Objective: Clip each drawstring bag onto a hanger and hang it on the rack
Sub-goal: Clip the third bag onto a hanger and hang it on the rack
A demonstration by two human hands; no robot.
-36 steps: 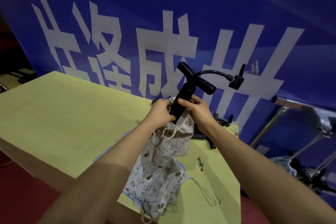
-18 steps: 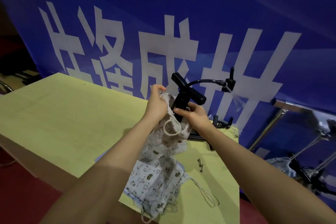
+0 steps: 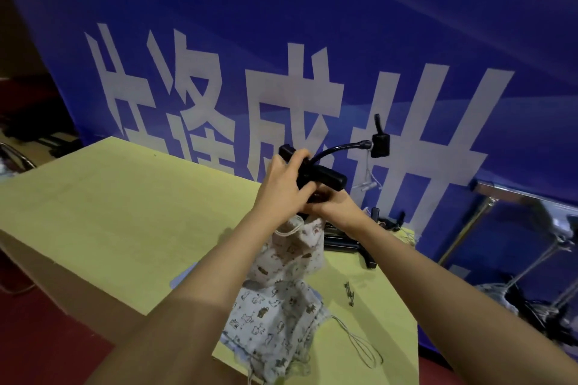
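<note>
I hold a black clip hanger (image 3: 325,176) above the table, with its curved arm reaching right to a far clip (image 3: 380,144) that pinches a white drawstring. My left hand (image 3: 283,187) grips the hanger's near clip from the left. My right hand (image 3: 336,206) is closed just under it, at the mouth of a cream animal-print drawstring bag (image 3: 297,251) that hangs below both hands. Whether the clip bites the bag's edge is hidden by my fingers. A pile of pale blue printed bags (image 3: 272,325) lies on the table beneath.
The yellow table (image 3: 119,212) stretches left. Spare black hangers (image 3: 359,237) lie at its far right, a small metal clip (image 3: 349,293) and a loose cord (image 3: 359,344) near the front right. A metal rack (image 3: 513,222) with hung bags stands right. A blue banner rises behind.
My left hand has risen from the bag's mouth onto the hanger's near clip. The hanger has lifted and turned, and the bag hangs lower beneath both hands.
</note>
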